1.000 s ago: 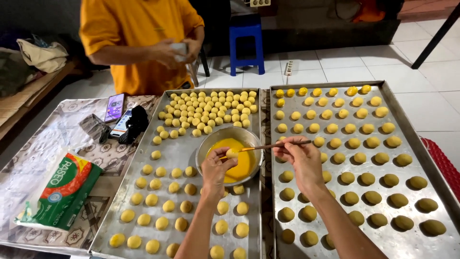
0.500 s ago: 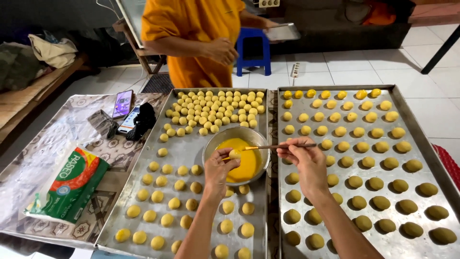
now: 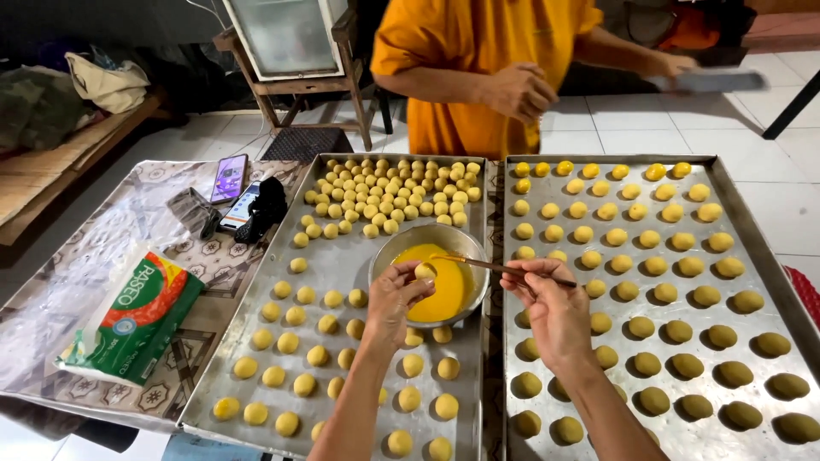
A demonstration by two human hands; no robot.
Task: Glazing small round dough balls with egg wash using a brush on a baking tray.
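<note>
My left hand [image 3: 395, 300] pinches a small pale dough ball [image 3: 424, 271] over a steel bowl [image 3: 386, 252] of yellow egg wash [image 3: 440, 294]. A thin brush [image 3: 495, 266] is gripped in my right hand [image 3: 551, 306], its tip reaching over the bowl toward the ball. The bowl rests on the left metal tray [image 3: 256, 282], which carries several unglazed dough balls. The right metal tray [image 3: 752, 248] holds rows of balls, many looking glazed and darker.
A person in an orange shirt [image 3: 483, 60] stands across the table, one hand holding a flat tray. Two phones [image 3: 231, 179] and a black object lie left of the trays, beside a green tissue pack [image 3: 132, 318]. A wooden stand sits behind.
The person opposite has shifted right and extended an arm with a flat tray. My left hand has lifted the dough ball nearer the brush tip.
</note>
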